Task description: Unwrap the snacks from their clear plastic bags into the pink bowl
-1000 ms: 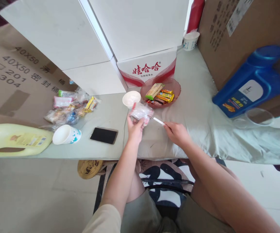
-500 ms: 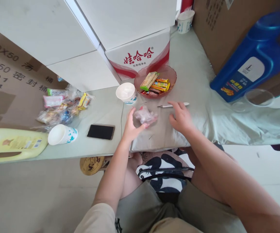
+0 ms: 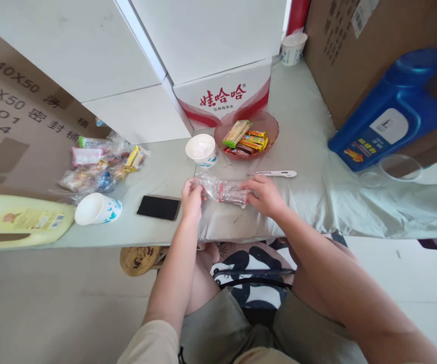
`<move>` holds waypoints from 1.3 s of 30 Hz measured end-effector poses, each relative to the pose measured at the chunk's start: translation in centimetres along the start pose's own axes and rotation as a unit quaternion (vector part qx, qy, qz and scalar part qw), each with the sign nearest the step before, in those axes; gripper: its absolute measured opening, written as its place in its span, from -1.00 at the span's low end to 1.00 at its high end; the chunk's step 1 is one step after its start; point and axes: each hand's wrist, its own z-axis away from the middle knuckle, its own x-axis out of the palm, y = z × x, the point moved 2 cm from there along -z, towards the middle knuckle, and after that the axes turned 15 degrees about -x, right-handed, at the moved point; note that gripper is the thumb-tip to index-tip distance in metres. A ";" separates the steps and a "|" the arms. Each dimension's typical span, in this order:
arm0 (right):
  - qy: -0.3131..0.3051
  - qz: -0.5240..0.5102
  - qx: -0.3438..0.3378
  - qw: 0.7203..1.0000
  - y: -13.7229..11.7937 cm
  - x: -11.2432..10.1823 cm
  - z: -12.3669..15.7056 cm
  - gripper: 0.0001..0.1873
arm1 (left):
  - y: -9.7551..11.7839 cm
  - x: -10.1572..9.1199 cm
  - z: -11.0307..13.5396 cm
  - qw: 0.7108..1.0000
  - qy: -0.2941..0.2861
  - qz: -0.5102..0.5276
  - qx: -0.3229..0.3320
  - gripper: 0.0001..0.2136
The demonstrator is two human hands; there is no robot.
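Pinching a clear packet point(image 3: 230, 194) at both ends, between left hand point(image 3: 192, 197) and right hand point(image 3: 266, 196), in front of the bowl point(image 3: 273, 127), with long axis sideways and bulk nearer the right.

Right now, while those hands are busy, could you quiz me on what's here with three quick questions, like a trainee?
1. True or false: the white cutter lies on the pale cloth, unheld.
2. Which stands just left of the pink bowl: (a) a phone, (b) a paper cup, (c) a blue bottle?
3. What do the left hand and right hand both hold?

Key: 1. True. 2. b. 3. A clear-wrapped packet with red markings.
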 end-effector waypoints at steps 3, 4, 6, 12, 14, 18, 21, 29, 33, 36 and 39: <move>0.081 0.058 0.068 0.993 1.2 -1.4 0.8 -0.71 | -0.1 -1.5 -1.0 0.997 0.066 -0.027 -0.013 -0.66; 0.118 0.077 0.099 0.985 1.5 -1.9 1.1 -0.73 | -0.2 -1.9 -1.3 0.996 0.084 -0.034 -0.005 -0.60; 0.184 0.087 0.139 0.969 1.8 -2.7 1.8 -0.73 | -0.2 -2.1 -1.7 0.991 0.098 -0.068 0.059 -0.54; 0.091 0.049 0.022 0.994 -0.7 -2.5 1.6 -0.55 | 0.6 -0.2 -0.3 0.889 -0.037 -0.326 0.319 -0.94; 0.032 0.083 0.010 0.996 -1.6 -2.3 1.4 -0.67 | 1.2 -0.3 0.6 0.876 -0.037 -0.341 0.339 -0.91; -0.008 0.104 -0.048 0.993 -3.3 -2.8 1.8 -0.79 | 2.4 -1.9 2.4 0.906 -0.076 -0.295 0.294 -0.83; -0.124 0.012 -0.068 0.990 -4.2 -2.7 2.9 -0.76 | 2.2 -3.1 2.9 0.923 -0.176 -0.314 0.137 -0.79; -0.181 0.167 0.207 0.947 -3.7 -2.0 2.1 -0.68 | 1.4 -2.3 0.8 0.856 -0.055 -0.452 0.246 -0.62; -0.102 0.217 0.170 0.956 -3.7 -1.5 0.9 -0.61 | 0.4 -0.6 0.0 0.839 -0.133 -0.481 0.218 -0.90; -0.058 0.200 0.066 0.976 -3.8 -0.3 0.7 -0.62 | 0.0 0.7 0.5 0.906 -0.213 -0.344 0.127 -0.81; -0.036 0.113 0.003 0.993 -3.6 1.2 1.0 -0.54 | -0.2 1.4 1.4 0.953 -0.264 -0.144 -0.029 -0.81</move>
